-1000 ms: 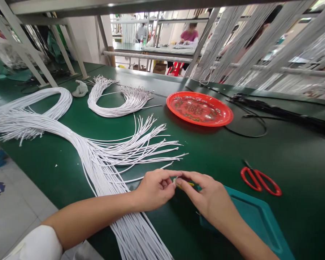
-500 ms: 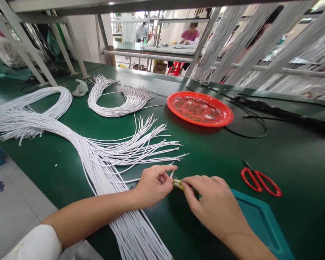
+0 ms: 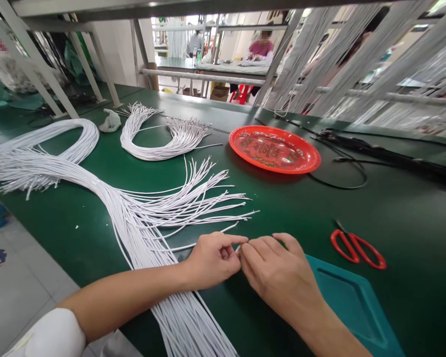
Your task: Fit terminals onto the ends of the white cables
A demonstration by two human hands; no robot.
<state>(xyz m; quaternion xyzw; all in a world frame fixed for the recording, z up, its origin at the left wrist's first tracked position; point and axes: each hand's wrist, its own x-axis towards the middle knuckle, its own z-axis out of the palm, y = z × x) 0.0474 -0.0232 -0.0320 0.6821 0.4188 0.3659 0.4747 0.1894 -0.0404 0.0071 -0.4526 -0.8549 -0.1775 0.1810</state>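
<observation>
My left hand (image 3: 214, 260) is pinched on the end of a white cable, its forefinger stretched toward my right hand. My right hand (image 3: 277, 263) meets its fingertips, fingers bent and closed; what they grip is hidden behind them. A large bundle of white cables (image 3: 134, 213) runs under my left forearm, its loose ends fanned out beyond the hands. Right of my right hand lie red-handled scissors (image 3: 358, 248), and a teal tray (image 3: 351, 297) is partly covered by that hand and wrist.
Farther back are a red oval tray (image 3: 274, 149), a curved white cable bundle (image 3: 152, 148) and another loop (image 3: 85, 136) at left. Black cables (image 3: 397, 161) lie at right. White strands hang from a rack (image 3: 357, 69). A person (image 3: 260, 48) sits at a far table.
My right hand has turned and moved left against my left fingertips. The small yellow-and-white piece seen at its fingers before is now hidden. The bundles, scissors and trays have stayed put.
</observation>
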